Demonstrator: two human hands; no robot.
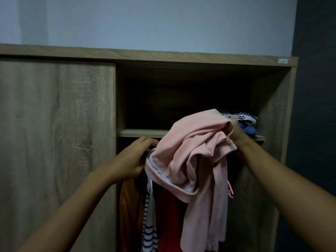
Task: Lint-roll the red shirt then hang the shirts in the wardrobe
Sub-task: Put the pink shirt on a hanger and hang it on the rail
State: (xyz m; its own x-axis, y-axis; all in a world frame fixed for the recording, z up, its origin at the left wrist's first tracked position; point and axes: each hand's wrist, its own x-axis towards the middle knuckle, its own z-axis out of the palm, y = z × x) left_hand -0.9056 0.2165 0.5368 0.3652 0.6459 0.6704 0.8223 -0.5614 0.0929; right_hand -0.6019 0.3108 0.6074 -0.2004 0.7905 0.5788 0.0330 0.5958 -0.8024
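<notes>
Gripping pink shirt (198,151), right hand (236,131) half-hidden — hanger unclear

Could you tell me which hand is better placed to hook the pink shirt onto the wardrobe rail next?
Probably the left hand: it is already up under the shelf at the hanging clothes, while the right hand holds the bunched pink shirt.

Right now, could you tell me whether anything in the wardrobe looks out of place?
Yes: the pink shirt is bunched in a crumpled heap between the left hand and right hand rather than hanging flat. The striped shirt and red shirt below hang straight. Nothing looks damaged.
</notes>
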